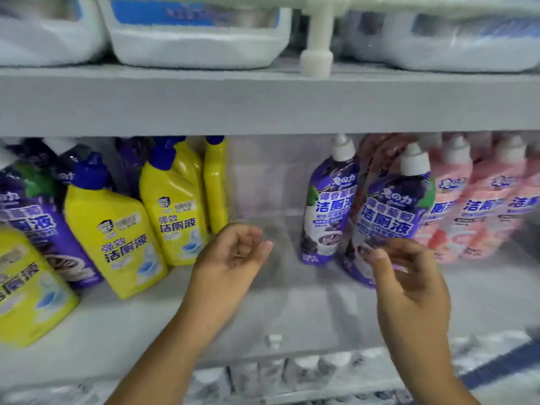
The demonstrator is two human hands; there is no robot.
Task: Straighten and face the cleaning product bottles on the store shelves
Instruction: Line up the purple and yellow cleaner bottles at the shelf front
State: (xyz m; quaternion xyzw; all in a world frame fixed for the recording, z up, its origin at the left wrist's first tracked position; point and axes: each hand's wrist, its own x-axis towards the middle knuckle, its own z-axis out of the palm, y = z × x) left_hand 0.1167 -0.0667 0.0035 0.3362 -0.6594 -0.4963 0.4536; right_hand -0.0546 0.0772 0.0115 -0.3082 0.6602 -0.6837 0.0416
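Store shelf (pixel 292 311) seen from the head camera, with cleaning product bottles standing in groups along its length. Left group: yellow bottles (pixel 114 238) with blue caps, their labels facing forward, standing beside dark purple bottles (pixel 43 229) at the far left; all appear tilted in this wide-angle view. Centre: a bare stretch of shelf between the yellow group and the right-hand bottles. Right of centre: two purple bottles with white caps, the rear purple bottle (pixel 327 211) standing well back and the front purple bottle (pixel 388 217) nearer the shelf edge, leaning to the right. Far right: a row of pink bottles (pixel 473 206) with white caps, just beside the front purple bottle.

Left hand (pixel 233 252) hovers over the bare stretch, palm turned inward, fingers loosely curled and holding nothing. Right hand (pixel 409 276) lies in front of the lower part of the front purple bottle, thumb and fingers slightly apart; whether they touch the bottle cannot be told.

Upper shelf (pixel 263 100) carries large white jugs (pixel 193 39) with blue labels, blurred.
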